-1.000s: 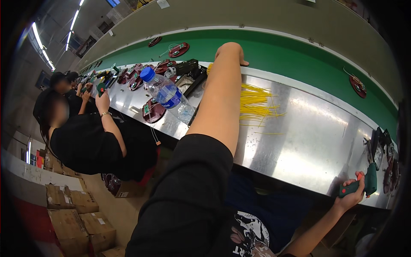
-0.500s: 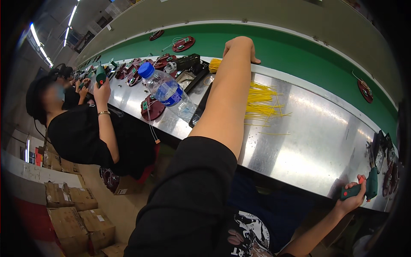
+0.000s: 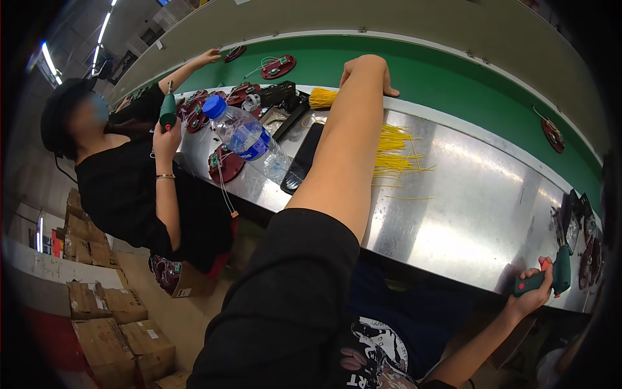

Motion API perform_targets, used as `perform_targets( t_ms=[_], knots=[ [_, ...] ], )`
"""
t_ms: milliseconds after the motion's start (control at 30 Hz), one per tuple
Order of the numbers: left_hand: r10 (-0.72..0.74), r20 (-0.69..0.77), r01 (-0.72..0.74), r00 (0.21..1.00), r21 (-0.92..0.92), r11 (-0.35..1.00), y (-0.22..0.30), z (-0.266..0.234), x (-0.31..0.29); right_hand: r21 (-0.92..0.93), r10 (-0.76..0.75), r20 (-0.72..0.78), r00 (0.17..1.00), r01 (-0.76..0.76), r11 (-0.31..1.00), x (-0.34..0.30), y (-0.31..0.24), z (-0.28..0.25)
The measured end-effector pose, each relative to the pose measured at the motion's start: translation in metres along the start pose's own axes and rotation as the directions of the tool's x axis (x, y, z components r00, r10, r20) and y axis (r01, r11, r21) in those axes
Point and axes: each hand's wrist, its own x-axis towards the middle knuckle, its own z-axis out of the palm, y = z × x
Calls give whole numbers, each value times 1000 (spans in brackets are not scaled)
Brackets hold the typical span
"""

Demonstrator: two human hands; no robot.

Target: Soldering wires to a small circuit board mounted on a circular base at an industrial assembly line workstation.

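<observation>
My left arm reaches far across the bench, and my left hand (image 3: pixel 366 70) is bent at the wrist over the near edge of the green belt (image 3: pixel 453 84). Its thumb sticks out to the right; the other fingers are mostly hidden, so a hold on anything cannot be made out. Low at the right, my right hand (image 3: pixel 535 292) is closed round a green power screwdriver (image 3: pixel 561 272) with red buttons, its bit pointing away. Thin yellow wires (image 3: pixel 396 155) lie spread beside my left forearm, and a bundle of yellow wires (image 3: pixel 322 98) sits to its left.
Left of my arm are a black phone (image 3: pixel 304 155), a water bottle (image 3: pixel 249 139) with blue cap and a dark red round part (image 3: pixel 226 165) with wires. Another red part (image 3: pixel 552 136) rides the belt at right. A co-worker (image 3: pixel 129 175) holds a green screwdriver (image 3: pixel 168 111). Cardboard boxes (image 3: pixel 107 343) are stacked lower left.
The co-worker at left has raised one arm toward a red part on the belt and turned the screwdriver upward. My view has shifted slightly; my hands stay nearly in place.
</observation>
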Motion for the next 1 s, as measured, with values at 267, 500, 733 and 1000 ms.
perform_targets(
  t_ms=[267,500,733,1000],
  knots=[
    [20,-14,-20,1000,-7,1000,11,1,-11,-6,-35,-2,999,35,999,1,3,-1],
    [48,-16,-48,999,-7,999,21,1,-19,2,5,7,1000,-5,1000,0,-3,0],
    [139,-192,-141,972,2,990,20,17,-30,26,-32,-16,999,32,999,0,2,4],
    [194,-340,-211,920,-11,978,23,18,-25,63,-77,-10,997,78,995,-8,-5,12]
  ],
)
